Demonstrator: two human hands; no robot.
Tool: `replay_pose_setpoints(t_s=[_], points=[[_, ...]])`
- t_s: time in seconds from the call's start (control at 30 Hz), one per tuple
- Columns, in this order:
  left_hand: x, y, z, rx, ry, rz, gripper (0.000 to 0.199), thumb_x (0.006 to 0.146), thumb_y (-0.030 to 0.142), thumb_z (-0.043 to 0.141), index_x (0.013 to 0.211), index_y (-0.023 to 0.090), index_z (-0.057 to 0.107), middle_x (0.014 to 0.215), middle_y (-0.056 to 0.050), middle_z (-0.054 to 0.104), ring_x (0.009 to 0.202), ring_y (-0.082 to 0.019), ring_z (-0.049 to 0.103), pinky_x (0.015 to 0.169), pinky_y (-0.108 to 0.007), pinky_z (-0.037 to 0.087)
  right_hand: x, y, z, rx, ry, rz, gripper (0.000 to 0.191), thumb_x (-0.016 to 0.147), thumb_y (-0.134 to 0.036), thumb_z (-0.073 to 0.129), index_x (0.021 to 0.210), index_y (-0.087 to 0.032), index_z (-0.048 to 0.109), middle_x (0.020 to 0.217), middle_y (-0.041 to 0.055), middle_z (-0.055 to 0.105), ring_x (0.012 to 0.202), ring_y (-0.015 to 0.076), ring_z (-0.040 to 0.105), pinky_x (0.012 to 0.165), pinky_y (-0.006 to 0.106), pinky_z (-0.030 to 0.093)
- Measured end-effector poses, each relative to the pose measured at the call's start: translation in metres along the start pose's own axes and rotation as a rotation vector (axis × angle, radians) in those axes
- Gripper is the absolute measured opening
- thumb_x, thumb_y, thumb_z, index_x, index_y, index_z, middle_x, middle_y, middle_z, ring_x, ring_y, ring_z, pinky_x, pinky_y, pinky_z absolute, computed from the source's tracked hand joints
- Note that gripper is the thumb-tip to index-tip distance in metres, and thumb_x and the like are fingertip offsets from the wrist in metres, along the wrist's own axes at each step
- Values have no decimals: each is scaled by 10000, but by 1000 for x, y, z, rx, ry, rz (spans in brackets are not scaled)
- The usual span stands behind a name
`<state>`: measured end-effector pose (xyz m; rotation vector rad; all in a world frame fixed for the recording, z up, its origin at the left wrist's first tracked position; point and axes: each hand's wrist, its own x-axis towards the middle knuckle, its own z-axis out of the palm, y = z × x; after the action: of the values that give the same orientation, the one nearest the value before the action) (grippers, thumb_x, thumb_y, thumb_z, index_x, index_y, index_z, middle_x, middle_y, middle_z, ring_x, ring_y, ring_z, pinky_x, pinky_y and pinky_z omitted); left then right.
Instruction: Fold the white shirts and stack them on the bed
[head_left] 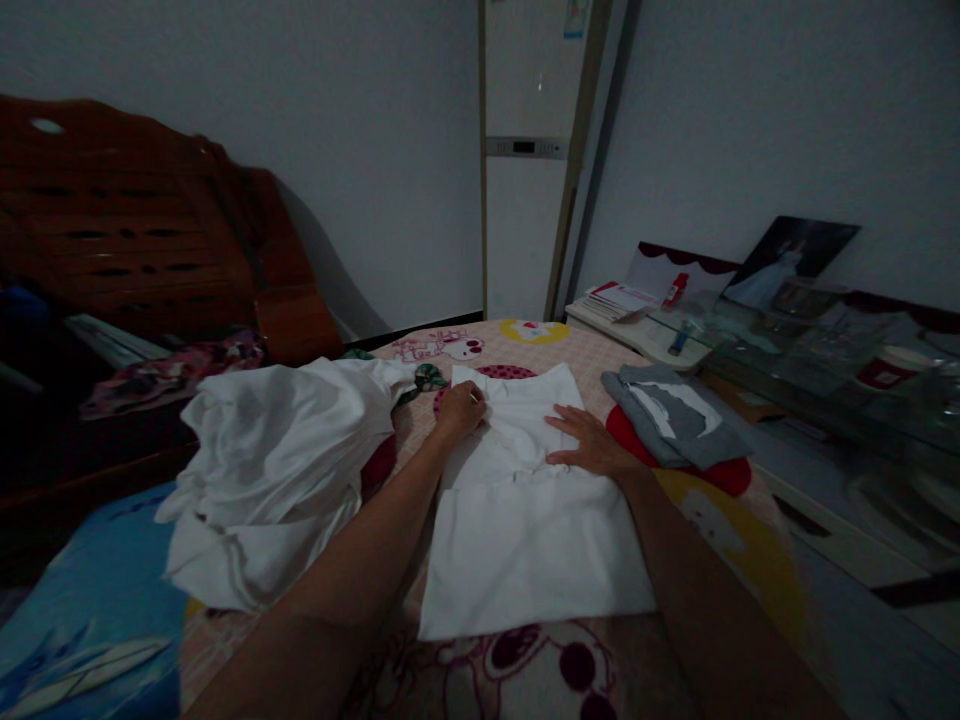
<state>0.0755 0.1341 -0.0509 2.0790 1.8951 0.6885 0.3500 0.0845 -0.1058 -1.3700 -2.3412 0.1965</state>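
Head view: where does the white garment [536, 550] lie?
Centrally on the patterned counter [600, 345], near part folded over.
And the fingers?
Those of the left hand [461, 412] curl at its left edge; whether they grasp, one cannot tell. Those of the right hand [589, 440] spread flat upon it, released.
Neighbours?
White heap [285, 430], left; grey clothing [679, 418], right.
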Motion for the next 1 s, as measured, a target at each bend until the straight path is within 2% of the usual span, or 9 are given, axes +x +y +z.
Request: replay_pose_setpoints(t_s=[0.1, 0.17, 0.27, 0.33, 0.53, 0.63, 0.8, 0.9, 1.0], points=[[-1, -1, 2, -19, -25, -17, 159, 759, 129, 576, 876, 170, 677, 755, -43, 712, 733, -167, 659, 715, -250, 478, 1, -1, -3, 6, 17, -6, 718, 695, -639, 724, 1312, -291, 602, 1452, 109, 490, 1354, 332, 426, 1128, 532, 314], [0, -2, 1, -56, -43, -4, 167, 781, 160, 585, 920, 174, 677, 758, -31, 715, 693, -150, 656, 690, -238, 478, 3, -3, -5, 28, 58, -31, 609, 756, -604, 692, 1266, -276, 639, 1402, 111, 544, 1325, 326, 464, 1125, 552, 313], [1, -4, -1, -135, -64, 22, 198, 807, 180, 578, 981, 172, 672, 814, -26, 723, 658, -125, 651, 649, -213, 471, 7, -9, -7, 127, 109, -105, 400, 932, -483, 519, 1247, -272, 647, 1323, 84, 617, 1287, 248, 516, 1123, 498, 347], [2, -4, -2, -208, -74, 29, 214, 811, 168, 554, 991, 165, 670, 819, -24, 717, 613, -113, 638, 618, -206, 468, 8, -14, -6, 184, 68, -172, 368, 981, -407, 442, 1262, -266, 633, 1332, 74, 612, 1298, 209, 507, 1119, 452, 369], [0, 5, -3, -772, -143, -8, 214, 790, 171, 506, 951, 141, 644, 726, 3, 658, 588, -108, 613, 582, -218, 516, 8, -19, 0, 169, -95, -253, 342, 949, -288, 518, 1274, -279, 622, 1436, 51, 513, 1389, 238, 389, 1142, 483, 321], [0, 20, -4, -926, -184, 10, 160, 783, 210, 543, 884, 141, 646, 694, 11, 634, 547, -95, 587, 570, -223, 523, 9, -19, -2, 175, -105, -257, 342, 945, -263, 522, 1267, -305, 630, 1439, 30, 508, 1389, 229, 390, 1149, 459, 309], [7, 60, -4, -970, -299, 6, 113, 809, 217, 589, 851, 135, 656, 632, 22, 607, 462, -59, 535, 536, -202, 502, 11, -22, -6, 188, -94, -254, 292, 939, -326, 534, 1186, -310, 689, 1377, 42, 576, 1325, 253, 477, 1125, 479, 335], [12, 82, 4, -996, -376, -52, 111, 838, 125, 530, 833, 127, 641, 564, 35, 576, 436, -62, 530, 548, -219, 513, 12, -26, -10, 204, -121, -271, 320, 958, -373, 482, 1171, -283, 703, 1308, 65, 630, 1254, 258, 535, 1103, 487, 353], [13, 98, 20, -970, -422, -90, 159, 853, 70, 481, 812, 116, 628, 501, 44, 542, 416, -68, 526, 550, -222, 512, 12, -30, -15, 271, -145, -246, 350, 940, -424, 495, 1135, -248, 727, 1127, 85, 709, 1120, 254, 598, 1021, 452, 430]])
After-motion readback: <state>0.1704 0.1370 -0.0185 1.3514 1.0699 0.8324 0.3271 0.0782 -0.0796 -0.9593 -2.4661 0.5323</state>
